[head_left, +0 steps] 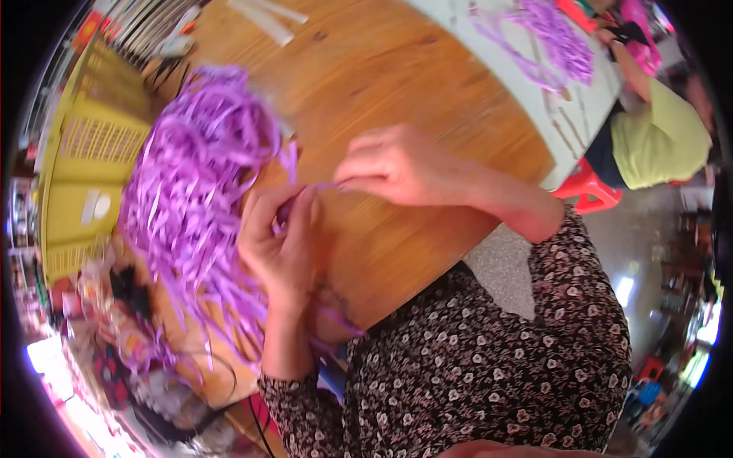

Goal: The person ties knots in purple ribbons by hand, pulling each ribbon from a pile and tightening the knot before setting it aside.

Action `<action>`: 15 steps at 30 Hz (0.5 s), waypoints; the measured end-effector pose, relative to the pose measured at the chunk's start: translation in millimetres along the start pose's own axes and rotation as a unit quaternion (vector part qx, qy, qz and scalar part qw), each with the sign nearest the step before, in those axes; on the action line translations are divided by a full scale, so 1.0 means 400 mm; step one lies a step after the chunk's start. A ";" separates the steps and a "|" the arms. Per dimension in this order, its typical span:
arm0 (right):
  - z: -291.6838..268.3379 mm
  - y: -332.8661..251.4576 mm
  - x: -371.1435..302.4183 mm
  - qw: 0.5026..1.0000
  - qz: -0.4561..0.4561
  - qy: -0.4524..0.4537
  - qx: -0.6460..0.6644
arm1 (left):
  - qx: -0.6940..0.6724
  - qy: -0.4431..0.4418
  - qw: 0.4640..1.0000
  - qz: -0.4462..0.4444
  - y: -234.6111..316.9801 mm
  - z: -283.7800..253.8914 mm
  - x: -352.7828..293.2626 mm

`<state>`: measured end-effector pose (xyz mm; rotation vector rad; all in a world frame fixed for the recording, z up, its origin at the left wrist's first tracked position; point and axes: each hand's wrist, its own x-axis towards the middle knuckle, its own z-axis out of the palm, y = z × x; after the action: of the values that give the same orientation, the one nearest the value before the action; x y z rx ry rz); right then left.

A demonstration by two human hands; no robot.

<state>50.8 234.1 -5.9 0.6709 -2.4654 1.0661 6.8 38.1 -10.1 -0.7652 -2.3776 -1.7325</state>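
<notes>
A narrow purple ribbon (325,185) stretches between my two hands above the wooden table. My left hand (279,240) is closed around it, with a small darker purple part showing between thumb and fingers; the rest is hidden in the palm. My right hand (393,164) pinches the ribbon's other end between thumb and fingertips. A big heap of curled purple ribbons (202,168) lies just left of my left hand, some strands trailing toward the table's near edge.
Left of the heap stands a yellow plastic basket (95,145). Bagged items (122,328) crowd the near left. White strips (263,19) lie at the table's far side. Across a pale table (561,126) with more purple ribbons (553,42), a person in a yellow-green top (657,141) sits on a red stool (586,187).
</notes>
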 end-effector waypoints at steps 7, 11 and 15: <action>0.011 -0.015 0.013 0.839 0.195 -0.093 0.499 | -0.306 -0.041 0.935 -0.171 0.014 -0.007 -0.012; 0.041 -0.027 0.017 0.765 0.193 -0.038 0.614 | -0.432 -0.032 0.874 -0.222 0.009 -0.005 -0.022; 0.042 -0.033 0.021 0.803 0.191 -0.024 0.564 | -0.411 -0.006 0.898 -0.156 0.021 0.020 -0.036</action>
<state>48.8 211.3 -5.1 0.4537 -1.7839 2.7373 25.0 42.5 -10.9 -0.4475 -1.7673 -2.9220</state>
